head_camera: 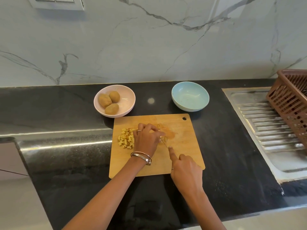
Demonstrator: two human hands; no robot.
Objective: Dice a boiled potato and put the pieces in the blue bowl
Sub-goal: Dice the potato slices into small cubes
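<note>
A wooden cutting board (182, 151) lies on the black counter. A heap of yellow diced potato (125, 138) sits on its left part. My left hand (146, 140) presses a small remaining potato piece (164, 139) against the board with its fingertips. My right hand (184, 168) grips a knife (165, 144), index finger stretched along the blade's back; the thin blade meets that piece and the handle is hidden in my palm. The blue bowl (190, 96) stands empty behind the board's right corner.
A pink bowl (127, 97) with three whole brown potatoes (109, 101) stands behind the board's left corner. A steel sink drainboard (265, 123) and a brown plastic basket (292, 103) are at the right. A marble wall rises behind the counter.
</note>
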